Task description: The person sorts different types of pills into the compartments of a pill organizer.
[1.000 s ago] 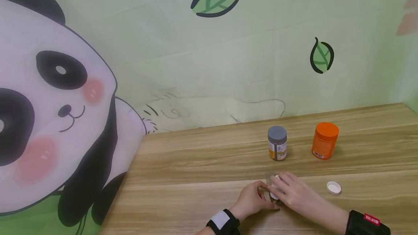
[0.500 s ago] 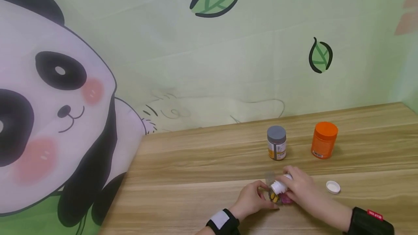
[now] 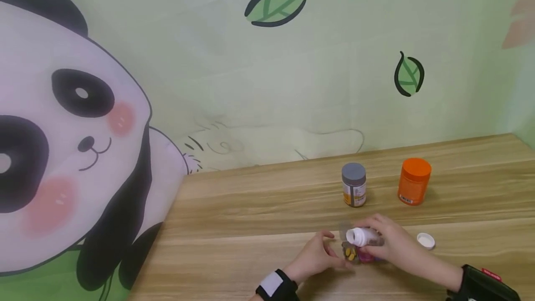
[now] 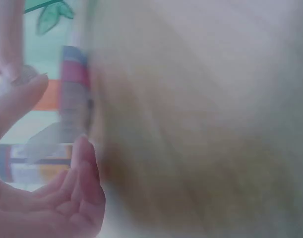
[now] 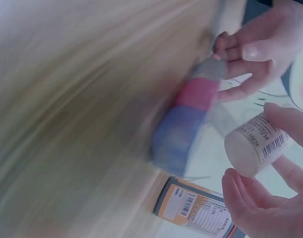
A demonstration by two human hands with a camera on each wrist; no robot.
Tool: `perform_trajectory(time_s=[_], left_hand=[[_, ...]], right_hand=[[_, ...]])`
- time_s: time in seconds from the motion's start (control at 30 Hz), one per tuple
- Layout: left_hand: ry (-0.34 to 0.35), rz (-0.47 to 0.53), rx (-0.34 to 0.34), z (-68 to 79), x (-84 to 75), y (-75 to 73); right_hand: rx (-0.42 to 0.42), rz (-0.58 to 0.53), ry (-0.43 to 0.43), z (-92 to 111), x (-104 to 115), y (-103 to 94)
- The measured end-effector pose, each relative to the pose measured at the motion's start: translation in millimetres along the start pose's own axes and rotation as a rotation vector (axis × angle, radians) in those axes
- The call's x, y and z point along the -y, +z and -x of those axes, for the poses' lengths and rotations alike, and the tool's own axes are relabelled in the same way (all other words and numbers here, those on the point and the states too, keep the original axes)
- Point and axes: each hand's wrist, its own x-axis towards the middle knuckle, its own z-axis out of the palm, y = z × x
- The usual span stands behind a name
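My right hand [image 3: 394, 243] grips a small white pill bottle [image 3: 362, 236], tipped nearly on its side with its uncapped mouth to the left. In the right wrist view, the base of the bottle [image 5: 244, 154] and a barcode label show between thumb and fingers. Just below it lies a pill organizer [image 5: 197, 93] with grey, red and blue sections. Yellow pills [image 3: 350, 254] sit in its grey end compartment, whose clear lid stands up. My left hand [image 3: 314, 258] is beside that end, thumb and fingers spread apart; whether a fingertip touches the box I cannot tell.
A white cap [image 3: 426, 240] lies to the right of my right hand. Farther back on the wooden table [image 3: 251, 208] stand a grey-lidded bottle [image 3: 354, 185] and an orange jar [image 3: 414, 181]. A panda-print cloth [image 3: 271, 82] hangs behind.
The bottle has gone from tilted mouth-down over the grey compartment to nearly level, my right hand shifting right. My left hand has loosened from the organizer and drawn slightly left.
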Motion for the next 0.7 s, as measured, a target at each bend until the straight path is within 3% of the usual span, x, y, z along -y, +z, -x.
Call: perform_trajectory(time_s=[0.17, 0.4, 0.53, 0.7], left_hand=[[0.095, -0.011, -0.069, 13.0, -22.1, -7.8], [0.285, 0.017, -0.105, 30.9, -54.5, -7.6], [0.379, 0.066, -0.127, 35.9, -61.2, 0.3], [0.413, 0.117, -0.140, 37.3, -60.6, 8.6]], right_hand=[[0.058, -0.235, 0.011, 1.5, 1.5, -8.2], [0.080, -0.416, 0.001, 5.8, 13.1, -16.7], [0.083, -0.515, 0.004, 8.7, 19.8, -18.1], [0.055, -0.617, 0.010, 12.4, 22.2, -15.9]])
